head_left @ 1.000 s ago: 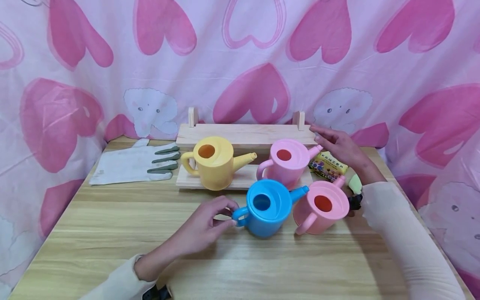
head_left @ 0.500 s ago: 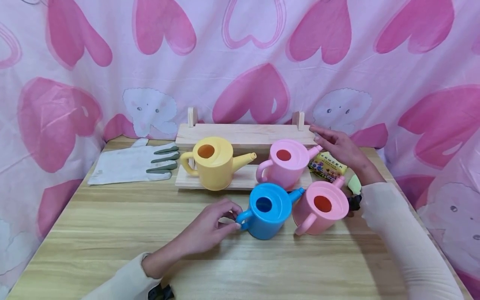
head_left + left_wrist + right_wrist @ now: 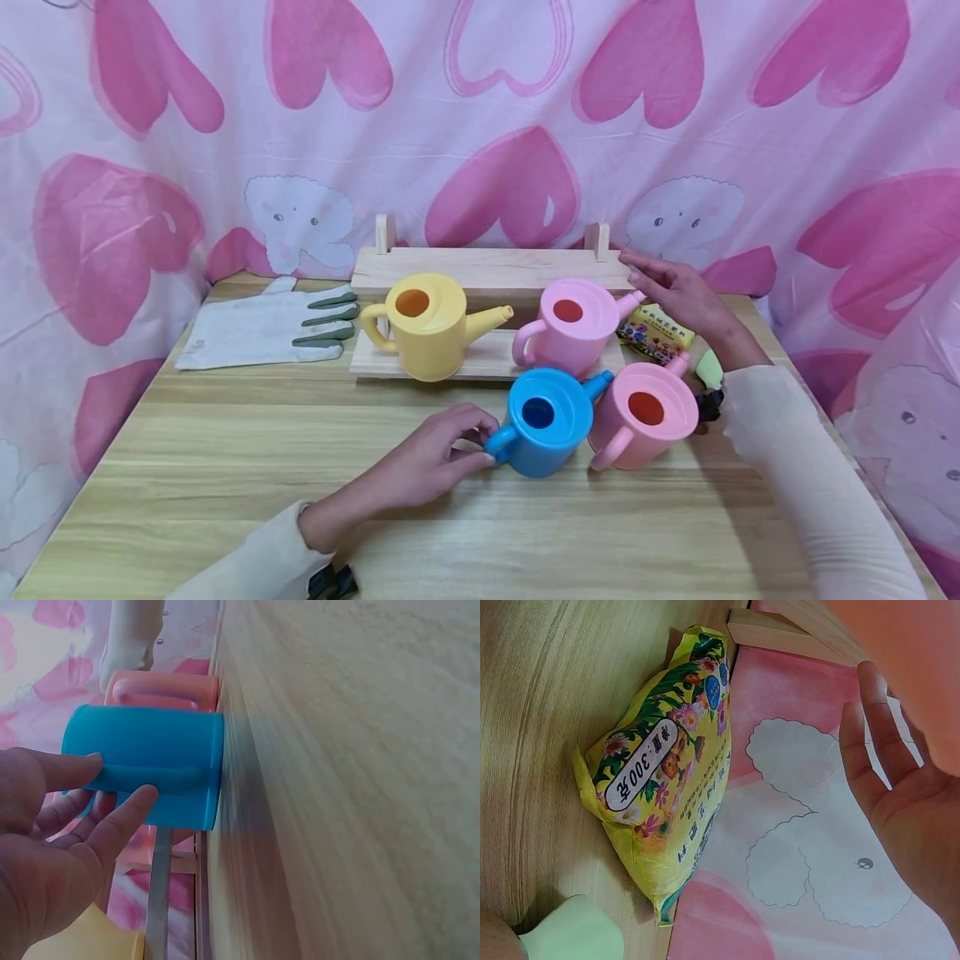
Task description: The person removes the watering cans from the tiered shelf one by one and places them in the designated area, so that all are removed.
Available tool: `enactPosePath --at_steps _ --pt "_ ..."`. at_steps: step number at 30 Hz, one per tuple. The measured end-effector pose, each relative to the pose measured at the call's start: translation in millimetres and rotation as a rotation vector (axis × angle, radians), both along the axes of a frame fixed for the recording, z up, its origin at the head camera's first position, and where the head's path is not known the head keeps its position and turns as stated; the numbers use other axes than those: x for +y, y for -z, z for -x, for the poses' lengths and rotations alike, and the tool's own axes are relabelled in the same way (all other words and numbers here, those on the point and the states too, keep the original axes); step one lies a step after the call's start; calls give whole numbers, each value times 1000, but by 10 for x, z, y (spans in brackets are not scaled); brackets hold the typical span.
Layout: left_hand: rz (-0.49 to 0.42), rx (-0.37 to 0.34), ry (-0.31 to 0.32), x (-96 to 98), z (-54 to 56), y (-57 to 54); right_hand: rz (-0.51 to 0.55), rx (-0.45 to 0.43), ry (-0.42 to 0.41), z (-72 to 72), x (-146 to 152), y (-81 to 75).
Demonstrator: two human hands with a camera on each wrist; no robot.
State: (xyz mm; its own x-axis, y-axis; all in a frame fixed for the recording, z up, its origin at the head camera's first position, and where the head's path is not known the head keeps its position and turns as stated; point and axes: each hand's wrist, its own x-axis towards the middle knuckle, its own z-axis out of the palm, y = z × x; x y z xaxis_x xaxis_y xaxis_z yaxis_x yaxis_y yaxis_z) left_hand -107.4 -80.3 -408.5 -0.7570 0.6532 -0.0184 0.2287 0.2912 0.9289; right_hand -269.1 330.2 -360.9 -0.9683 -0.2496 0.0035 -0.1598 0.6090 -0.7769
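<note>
My left hand [image 3: 438, 454] pinches the handle of a blue watering can [image 3: 551, 442] between thumb and fingers. In the left wrist view the blue can stands upright on the tabletop, thumb and fingertips at its handle. Its spout points to the back right, close to a coral-pink watering can [image 3: 648, 437]; whether they touch cannot be told. My right hand [image 3: 678, 296] is stretched out with its fingertips at the right end of the wooden shelf [image 3: 487, 268]. On the shelf's lower board stand a yellow watering can [image 3: 431, 342] and a light pink watering can [image 3: 573, 333].
White work gloves [image 3: 255, 329] with green-edged fingers lie left of the shelf. Beneath the right hand lies a yellow flower-printed bag [image 3: 660, 765], near a pale green blade [image 3: 577, 934]. A pink heart-print curtain [image 3: 510, 100] hangs round the wooden table [image 3: 225, 467].
My left hand has moved the blue watering can a little to the right, nearer the coral-pink one. The right hand has stayed in place at the shelf's end.
</note>
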Motion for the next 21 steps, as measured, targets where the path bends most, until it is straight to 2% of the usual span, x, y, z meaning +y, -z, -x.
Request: enactPosePath --at_steps 5,15,21 --pt "11 8 22 22 6 -9 9 -7 -1 -7 -3 -4" --pt "14 20 29 35 2 -22 8 -13 4 11 1 5" --pt "17 -2 28 29 10 -19 8 -12 1 12 3 4"
